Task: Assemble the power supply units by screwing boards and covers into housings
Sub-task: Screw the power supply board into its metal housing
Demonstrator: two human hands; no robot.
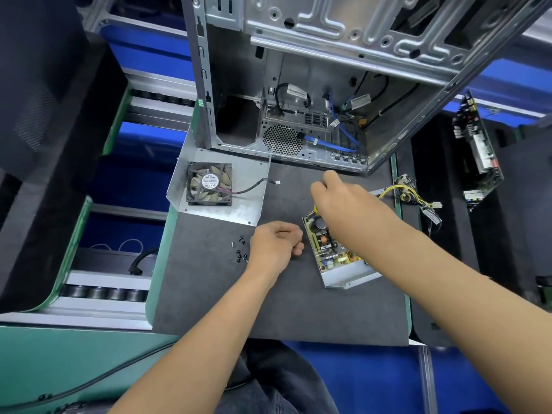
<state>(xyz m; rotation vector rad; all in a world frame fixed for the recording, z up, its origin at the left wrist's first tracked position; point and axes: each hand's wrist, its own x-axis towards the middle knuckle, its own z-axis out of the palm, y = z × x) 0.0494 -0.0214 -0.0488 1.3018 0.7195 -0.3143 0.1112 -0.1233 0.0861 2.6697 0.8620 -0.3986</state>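
Two hands over grey worktop (209,294) | circuit board (324,243), crowded with components, sits in open metal housing (349,277) at right | left hand (276,245) grip curled, contents hidden | right hand (343,198) grip unclear | screws (239,249) beside left hand | fan cover (215,186) behind

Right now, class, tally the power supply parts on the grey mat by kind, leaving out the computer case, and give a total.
Cover with fan: 1
Housing with circuit board: 1
Yellow-and-black wire harness: 1
Loose screws: about 8, too small to count surely
Total: about 11
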